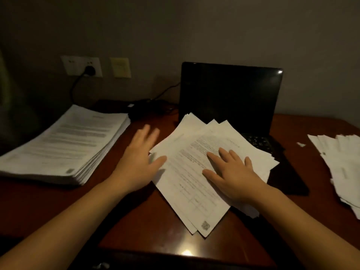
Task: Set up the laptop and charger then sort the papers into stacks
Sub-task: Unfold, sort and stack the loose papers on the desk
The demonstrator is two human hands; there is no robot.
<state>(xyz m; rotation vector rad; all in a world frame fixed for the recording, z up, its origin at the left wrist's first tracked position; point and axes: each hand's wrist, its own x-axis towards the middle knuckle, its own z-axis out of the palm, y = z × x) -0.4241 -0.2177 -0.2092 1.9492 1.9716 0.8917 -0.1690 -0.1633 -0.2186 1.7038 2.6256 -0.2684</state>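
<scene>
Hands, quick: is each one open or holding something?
Left hand: open, holding nothing, thumb at the edge of the fanned papers.
Right hand: open, lying flat on the fanned papers.

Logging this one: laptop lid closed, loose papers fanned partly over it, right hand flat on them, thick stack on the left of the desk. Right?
Not quite. The head view shows the laptop open, its dark screen upright. The rest holds: loose papers fan partly over its keyboard, the right hand lies flat on them, the thick stack sits on the left of the desk.
</scene>
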